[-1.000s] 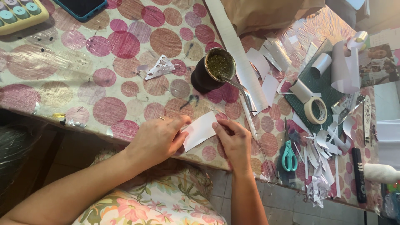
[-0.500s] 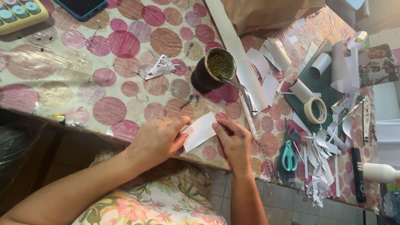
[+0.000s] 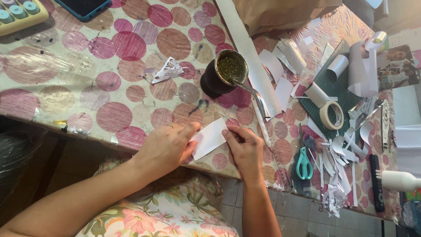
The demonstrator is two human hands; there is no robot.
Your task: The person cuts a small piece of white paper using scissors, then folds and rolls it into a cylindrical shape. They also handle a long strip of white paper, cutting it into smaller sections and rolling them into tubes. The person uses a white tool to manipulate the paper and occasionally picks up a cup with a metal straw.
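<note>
pinching a small white piece of paper (image 3: 209,138) from both ends, the left hand (image 3: 169,147) and the right hand (image 3: 245,147) hold it at the near edge of the table (image 3: 57,94), just over the spotted pink cloth. the left hand closes on the paper's lower left edge with thumb and fingers, a ring showing on one finger; the right hand pins the upper right corner with its fingertips curled in. holding it at two ends likely keeps the sheet flat and steady close to the body. whether the paper rests on the table or sits slightly lifted is hard to tell.

behind the hands stands a dark cup (image 3: 223,74) of green herb with a metal straw (image 3: 254,94) leaning toward the right hand. off to the right lie teal scissors (image 3: 302,163), a roll of tape (image 3: 332,115) on a green cutting mat (image 3: 335,85), and a heap of white paper scraps (image 3: 340,151). a folded white cutout (image 3: 166,71) sits apart, further back. a keyboard (image 3: 19,13) and a phone (image 3: 83,5) are cut off at the top edge, and the paper's underside is hidden.
</note>
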